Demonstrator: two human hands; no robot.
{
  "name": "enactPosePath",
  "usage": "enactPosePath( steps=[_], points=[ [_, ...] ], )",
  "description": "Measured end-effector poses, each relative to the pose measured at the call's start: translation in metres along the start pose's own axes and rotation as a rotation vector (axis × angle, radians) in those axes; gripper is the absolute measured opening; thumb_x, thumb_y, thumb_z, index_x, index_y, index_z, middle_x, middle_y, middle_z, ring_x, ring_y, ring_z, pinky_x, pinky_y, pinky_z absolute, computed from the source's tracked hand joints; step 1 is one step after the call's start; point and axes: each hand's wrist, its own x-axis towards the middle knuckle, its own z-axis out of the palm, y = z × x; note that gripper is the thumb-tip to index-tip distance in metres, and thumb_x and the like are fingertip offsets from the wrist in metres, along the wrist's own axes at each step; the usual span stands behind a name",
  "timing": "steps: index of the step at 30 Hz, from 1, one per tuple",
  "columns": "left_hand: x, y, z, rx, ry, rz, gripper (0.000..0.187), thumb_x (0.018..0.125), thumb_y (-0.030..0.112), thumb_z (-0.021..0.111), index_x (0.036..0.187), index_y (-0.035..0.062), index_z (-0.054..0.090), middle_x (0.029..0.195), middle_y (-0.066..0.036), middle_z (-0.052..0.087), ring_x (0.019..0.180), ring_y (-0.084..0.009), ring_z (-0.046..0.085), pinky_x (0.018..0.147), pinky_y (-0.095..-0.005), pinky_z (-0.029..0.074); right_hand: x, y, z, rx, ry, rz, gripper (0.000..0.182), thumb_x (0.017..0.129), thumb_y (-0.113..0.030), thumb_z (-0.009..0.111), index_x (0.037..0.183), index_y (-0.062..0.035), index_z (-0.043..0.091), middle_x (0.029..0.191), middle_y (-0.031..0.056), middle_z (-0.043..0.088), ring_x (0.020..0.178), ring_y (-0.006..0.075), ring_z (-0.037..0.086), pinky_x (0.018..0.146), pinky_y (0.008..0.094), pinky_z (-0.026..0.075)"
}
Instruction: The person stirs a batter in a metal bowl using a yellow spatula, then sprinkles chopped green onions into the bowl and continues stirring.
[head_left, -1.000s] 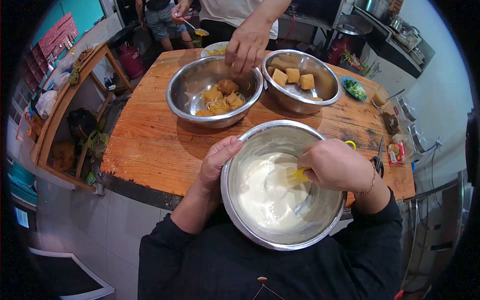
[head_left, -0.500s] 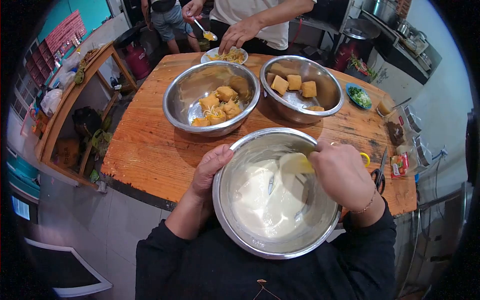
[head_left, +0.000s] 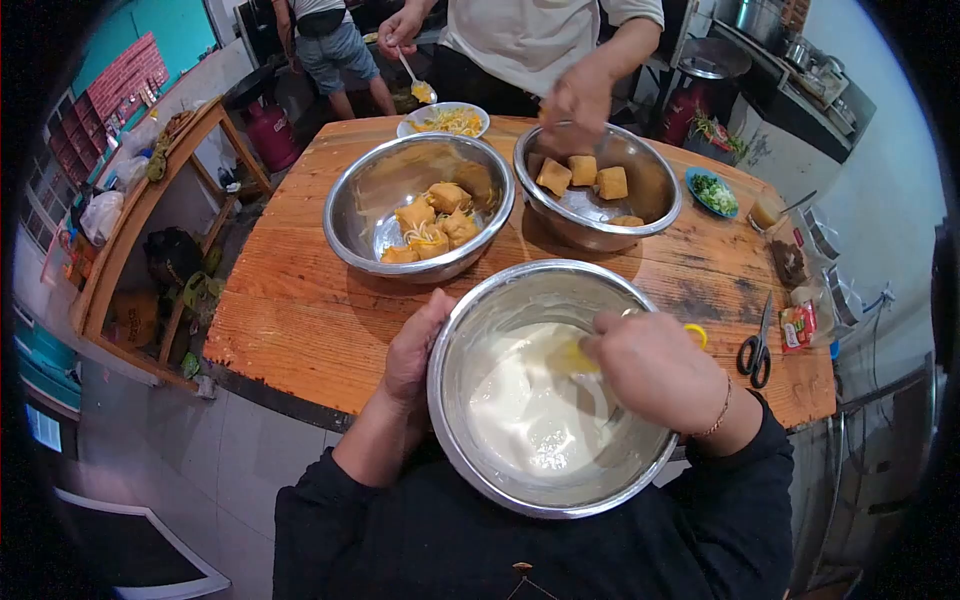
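Note:
A large steel bowl (head_left: 462, 440) of creamy white batter (head_left: 530, 410) is tilted against my body at the table's near edge. My left hand (head_left: 415, 345) grips its rim on the left side. My right hand (head_left: 655, 368) is closed around a yellow spatula (head_left: 578, 357), whose blade is blurred and partly in the batter. Beyond my bowl, a second steel bowl (head_left: 345, 215) holds several stuffed tofu pieces (head_left: 447, 197) with sprouts. To its right, a third steel bowl (head_left: 650, 180) contains several plain tofu cubes (head_left: 582, 170).
Across the wooden table (head_left: 290, 310), a co-worker's hand (head_left: 580, 98) is over the third bowl; the other holds a spoon (head_left: 420, 90) near a plate of filling (head_left: 450, 121). Scissors (head_left: 757, 352), a seasoning packet (head_left: 798, 326) and a blue plate of greens (head_left: 712, 192) are at right.
My right hand and the spatula have moved slightly left and down within the bowl. The co-worker's hand has gone from the filling plate to the bowl of plain tofu.

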Motion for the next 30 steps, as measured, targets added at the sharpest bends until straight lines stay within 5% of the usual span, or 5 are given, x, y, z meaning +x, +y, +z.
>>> enactPosePath(
  steps=[3, 6, 15, 21, 30],
  points=[
    [0.016, -0.002, -0.036, -0.067, -0.101, -0.038, 0.032, 0.100, 0.036, 0.054, 0.092, 0.0051, 0.061, 0.091, -0.012, 0.069, 0.085, -0.0211, 0.068, 0.081, -0.0347, 0.056, -0.003, 0.001, -0.006, 0.082, -0.082, -0.088, 0.015, 0.082, -0.012, 0.061, 0.085, 0.0011, 0.068, 0.093, 0.0192, 0.065, 0.082, 0.0382, 0.068, 0.071, 0.0477, 0.054],
    [0.017, -0.012, -0.044, -0.183, 0.144, 0.149, 0.031, 0.101, 0.036, 0.053, 0.096, 0.0055, 0.059, 0.096, -0.016, 0.069, 0.090, -0.0241, 0.068, 0.085, -0.0396, 0.056, -0.003, 0.004, -0.010, 0.058, -0.085, -0.037, 0.015, 0.082, -0.011, 0.061, 0.086, 0.0016, 0.067, 0.094, 0.0196, 0.064, 0.082, 0.0385, 0.068, 0.071, 0.0475, 0.054],
    [0.017, 0.007, -0.032, 0.050, 0.277, 0.464, 0.020, 0.102, 0.022, 0.054, 0.107, 0.0029, 0.055, 0.105, -0.018, 0.067, 0.096, -0.0266, 0.068, 0.091, -0.0444, 0.056, -0.007, 0.005, -0.009, 0.051, -0.042, -0.083, 0.014, 0.082, -0.010, 0.062, 0.088, 0.0012, 0.067, 0.092, 0.0199, 0.063, 0.081, 0.0376, 0.068, 0.070, 0.0458, 0.055],
    [0.014, 0.020, -0.046, -0.048, 0.311, 0.439, 0.024, 0.097, 0.016, 0.055, 0.114, -0.0013, 0.055, 0.107, -0.020, 0.068, 0.099, -0.0315, 0.068, 0.094, -0.0484, 0.055, -0.009, 0.003, -0.011, 0.080, -0.035, -0.093, 0.015, 0.082, -0.011, 0.063, 0.089, 0.0013, 0.067, 0.092, 0.0204, 0.063, 0.081, 0.0375, 0.068, 0.070, 0.0456, 0.055],
    [-0.027, 0.033, -0.050, -0.061, 0.318, 0.521, 0.036, 0.095, 0.025, 0.043, 0.114, -0.0026, 0.057, 0.103, -0.020, 0.069, 0.090, -0.0283, 0.069, 0.081, -0.0480, 0.061, -0.006, 0.004, -0.011, 0.108, -0.052, -0.096, 0.019, 0.086, -0.016, 0.064, 0.093, 0.0015, 0.065, 0.092, 0.0210, 0.063, 0.082, 0.0375, 0.068, 0.071, 0.0457, 0.054]
  ],
)
